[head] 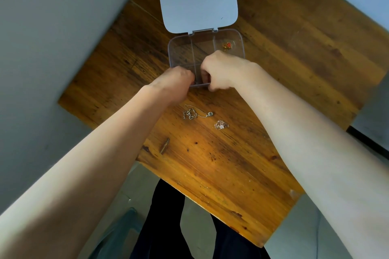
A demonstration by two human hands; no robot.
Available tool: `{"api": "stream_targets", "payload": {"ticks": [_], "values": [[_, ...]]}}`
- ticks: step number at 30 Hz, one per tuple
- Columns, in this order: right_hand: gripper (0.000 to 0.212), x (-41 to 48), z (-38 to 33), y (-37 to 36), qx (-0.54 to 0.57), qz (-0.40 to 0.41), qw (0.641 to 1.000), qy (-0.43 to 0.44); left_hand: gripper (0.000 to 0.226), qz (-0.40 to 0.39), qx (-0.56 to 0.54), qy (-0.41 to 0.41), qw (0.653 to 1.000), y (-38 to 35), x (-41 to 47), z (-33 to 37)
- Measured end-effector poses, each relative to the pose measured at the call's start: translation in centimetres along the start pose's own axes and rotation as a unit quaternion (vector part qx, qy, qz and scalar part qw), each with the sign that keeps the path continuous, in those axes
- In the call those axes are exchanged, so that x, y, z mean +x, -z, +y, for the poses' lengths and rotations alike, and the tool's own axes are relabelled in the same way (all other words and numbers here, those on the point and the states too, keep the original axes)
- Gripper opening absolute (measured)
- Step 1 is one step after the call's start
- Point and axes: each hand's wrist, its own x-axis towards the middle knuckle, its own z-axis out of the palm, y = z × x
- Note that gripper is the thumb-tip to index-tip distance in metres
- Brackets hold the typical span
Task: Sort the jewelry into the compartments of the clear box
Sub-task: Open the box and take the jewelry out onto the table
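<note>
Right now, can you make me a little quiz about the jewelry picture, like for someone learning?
1. True or false: the clear box has its lid open.
2. How many jewelry pieces lie on the wooden table outside the box?
3. Which compartment holds the red and gold piece: A far right, B far left, C near left?

Key: 1 true. 2 two: the silver chain and the rose-gold piece. 3 A.
</note>
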Motion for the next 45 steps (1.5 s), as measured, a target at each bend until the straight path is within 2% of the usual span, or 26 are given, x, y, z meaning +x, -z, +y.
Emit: {"api": "stream_targets", "payload": {"ticks": [4,7,9,12,15,18,23,27,33,37,40,43,45], "values": [[0.018,-1.9,0.9,0.1,0.109,0.065,0.992,0.000,0.017,-0.007,0.003,0.000,1.000,-0.2,0.1,0.1],[0.017,-4.5,1.0,-0.1,0.219,0.153,0.964,-0.001,0.015,-0.001,-0.006,-0.001,1.000,-0.3,0.1,-0.1],[0.021,-6.3,0.7,-0.6,0.297,0.212,0.931,-0.023,0.014,0.008,-0.022,0.003,1.000,-0.4,0.0,-0.2],[0.024,-9.2,-0.1,-2.0,0.433,0.268,0.860,-0.036,0.013,0.026,-0.062,0.010,0.998,-0.4,0.0,-0.5],[0.021,-11.4,-0.8,-4.1,0.526,0.274,0.803,-0.058,0.013,0.055,-0.098,-0.002,0.994,-0.6,-0.3,-1.0],[0.018,-12.2,-1.2,-6.9,0.563,0.262,0.778,-0.095,0.010,0.103,-0.123,-0.050,0.986,-0.8,-0.9,-1.1],[0.017,-11.5,-1.3,-11.4,0.502,0.252,0.803,-0.201,0.019,0.190,-0.152,-0.089,0.966,-0.8,-2.0,-0.8],[0.010,-11.0,-0.5,-12.7,0.494,0.284,0.776,-0.271,0.022,0.209,-0.156,-0.077,0.962,-0.9,-2.5,-0.7],[0.032,-11.0,-0.3,-12.1,0.465,0.238,0.820,-0.235,0.019,0.209,-0.158,-0.064,0.963,-1.6,-3.0,-1.1],[0.063,-10.7,-0.8,-11.3,0.408,0.295,0.837,-0.215,0.014,0.244,-0.174,-0.089,0.950,-1.1,-3.9,-0.8],[0.081,-9.8,-0.8,-10.6,0.316,0.307,0.878,-0.185,0.012,0.266,-0.197,-0.087,0.940,-0.3,-4.9,-0.4],[0.075,-8.7,-0.5,-10.0,0.236,0.260,0.916,-0.192,0.013,0.300,-0.297,-0.027,0.906,0.8,-6.4,0.6],[0.065,-8.3,-0.5,-10.0,0.223,0.256,0.922,-0.188,0.016,0.322,-0.399,-0.008,0.859,1.7,-7.8,1.8]]}}
